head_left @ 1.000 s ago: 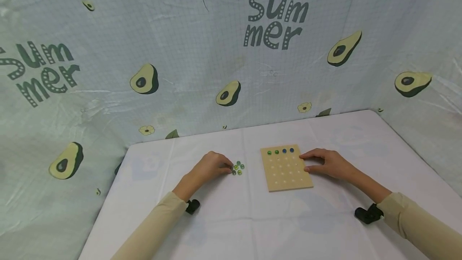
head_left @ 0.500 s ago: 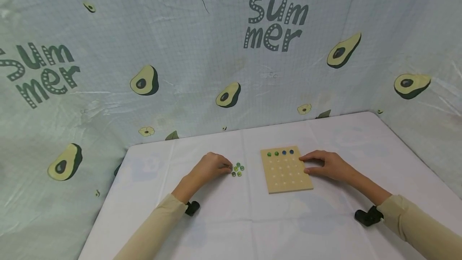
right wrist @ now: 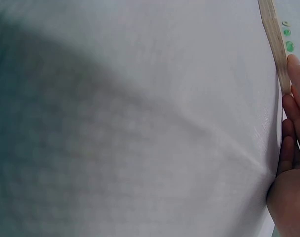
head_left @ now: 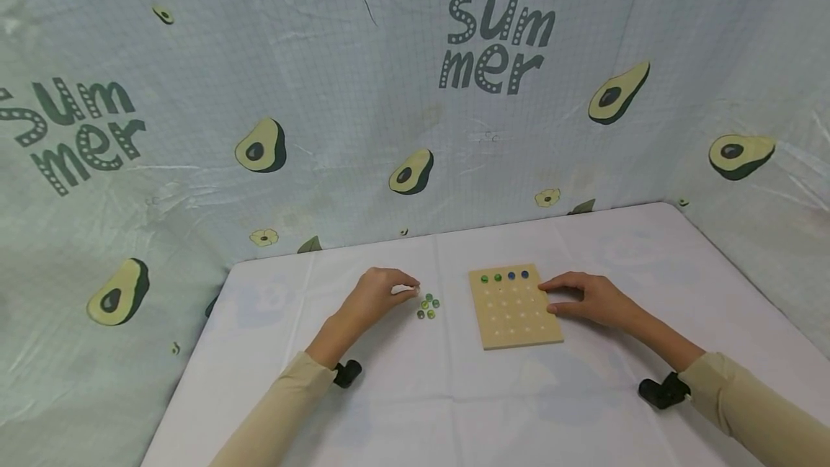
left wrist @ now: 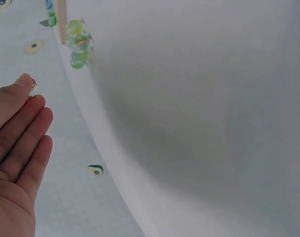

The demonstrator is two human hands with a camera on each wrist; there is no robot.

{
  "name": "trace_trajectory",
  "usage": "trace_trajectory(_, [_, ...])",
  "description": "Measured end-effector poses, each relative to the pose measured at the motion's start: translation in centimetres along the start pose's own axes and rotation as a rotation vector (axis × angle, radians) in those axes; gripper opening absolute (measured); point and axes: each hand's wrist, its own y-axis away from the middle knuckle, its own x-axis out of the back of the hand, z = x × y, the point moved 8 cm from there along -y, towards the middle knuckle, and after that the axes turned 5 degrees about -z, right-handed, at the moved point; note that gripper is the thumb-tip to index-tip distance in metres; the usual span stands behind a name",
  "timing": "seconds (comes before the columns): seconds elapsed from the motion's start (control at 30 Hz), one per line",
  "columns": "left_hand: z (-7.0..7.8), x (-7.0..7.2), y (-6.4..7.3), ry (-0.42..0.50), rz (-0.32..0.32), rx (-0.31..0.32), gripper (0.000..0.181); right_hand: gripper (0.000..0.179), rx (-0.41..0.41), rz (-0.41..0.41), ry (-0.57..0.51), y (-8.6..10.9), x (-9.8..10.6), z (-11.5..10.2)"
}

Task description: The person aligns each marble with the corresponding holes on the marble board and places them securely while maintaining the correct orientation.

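Note:
My left hand (head_left: 375,299) pinches a clear glass marble (left wrist: 33,88) between thumb and fingertips, above the table. Just beyond those fingertips, several green and yellowish glass marbles (head_left: 425,305) lie in a loose cluster. A square wooden board (head_left: 515,319) with rows of small hollows lies to their right. Along its far row sit two green marbles (head_left: 498,277) and two blue marbles (head_left: 511,276). My right hand (head_left: 593,296) rests its thumb and fingertips against the board's right edge. In the right wrist view only the wooden edge (right wrist: 276,47) and two green marbles show beside the fingers.
A white cloth covers the table (head_left: 389,409). Behind it hangs a pale curtain (head_left: 350,107) printed with avocados and lettering. A black wrist camera (head_left: 348,373) is strapped at the left wrist, and another camera (head_left: 663,390) at the right.
The left hand has lifted slightly away from the cluster, with a marble pinched in its fingertips. The right hand and the board stay where they were.

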Motion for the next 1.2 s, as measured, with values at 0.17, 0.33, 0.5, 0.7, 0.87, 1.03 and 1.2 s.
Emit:
trace_trajectory(0.17, [1.2, 0.2, -0.3, 0.002, 0.02, -0.04, 0.018, 0.048, 0.005, 0.004, -0.001, 0.0, 0.0, -0.1])
trace_trajectory(0.33, [2.4, 0.4, -0.7, 0.027, 0.036, -0.068, 0.017, 0.047, 0.009, 0.002, -0.003, 0.1, 0.1, -0.5])
trace_trajectory(0.5, [3.4, 0.6, -1.3, 0.062, 0.071, -0.107, 0.017, 0.045, 0.014, 0.009, -0.003, 0.2, 0.3, -0.7])
trace_trajectory(0.7, [4.3, 0.5, -1.8, 0.101, 0.099, -0.132, 0.016, 0.044, 0.02, 0.015, -0.005, 0.2, 0.2, -0.9])
trace_trajectory(0.87, [5.0, 0.5, -2.2, 0.107, 0.13, -0.147, 0.016, 0.044, 0.002, 0.016, -0.004, 0.2, 0.2, -0.8])
trace_trajectory(1.03, [5.6, 0.3, -2.6, 0.111, 0.139, -0.147, 0.016, 0.044, -0.001, 0.01, -0.005, 0.2, 0.2, -0.7])
trace_trajectory(1.2, [6.2, 0.4, -3.1, 0.123, 0.144, -0.138, 0.017, 0.045, -0.006, 0.003, -0.011, 0.2, 0.1, -0.5])
